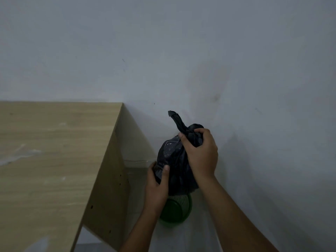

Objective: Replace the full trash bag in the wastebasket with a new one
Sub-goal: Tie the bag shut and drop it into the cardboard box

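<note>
Now a tied black plastic trash bag [174, 157] is held in the air between both hands, directly above a round green plastic wastebasket [177, 210].

Largest in view is the pale grey wall [200, 51], and against it stands the light wooden worktop [51, 146], its right edge dropping to a side panel with small drilled holes. Just beyond that right edge, the knotted bag hangs with its twisted tail pointing up toward the wall. The right hand [201, 153] is clenched around the bag's gathered neck at the knot. The left hand [157, 182] cups the bag's lower left side, thumb pressed onto the plastic. Below, the wastebasket sits on the pale floor [203, 233], partly hidden by the bag and left wrist.
</note>
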